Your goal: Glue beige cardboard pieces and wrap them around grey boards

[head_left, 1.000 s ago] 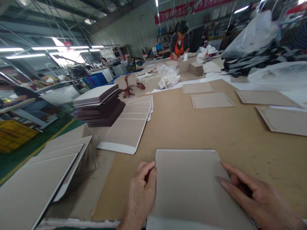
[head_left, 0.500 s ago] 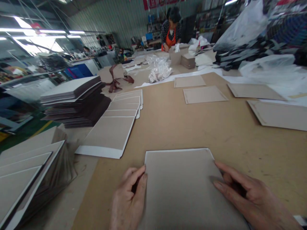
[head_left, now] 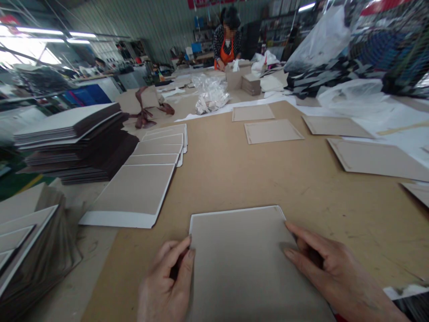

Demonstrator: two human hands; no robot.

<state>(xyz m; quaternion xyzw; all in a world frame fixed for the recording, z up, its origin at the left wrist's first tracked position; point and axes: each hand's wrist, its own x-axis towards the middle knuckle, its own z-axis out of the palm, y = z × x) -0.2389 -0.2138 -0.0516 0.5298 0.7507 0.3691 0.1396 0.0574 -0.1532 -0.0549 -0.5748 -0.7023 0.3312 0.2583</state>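
Note:
A grey cardboard sheet [head_left: 244,259] with a thin white border lies flat on the brown table [head_left: 301,179] right in front of me. My left hand [head_left: 166,281] pinches its left edge, thumb and forefinger closed on the board. On the right side, my right hand [head_left: 328,273] grips the edge with fingers stretched along it and the thumb on top.
A fanned row of grey-and-white boards [head_left: 147,179] lies to the left, beside a dark stack [head_left: 73,143] and another pile [head_left: 27,241] at the near left. Loose grey sheets [head_left: 273,131] lie farther right. A person in an orange apron [head_left: 226,40] works at the far end.
The view has swung to the right and slightly down; both hands keep their hold on the sheet's edges, which stays flat on the table.

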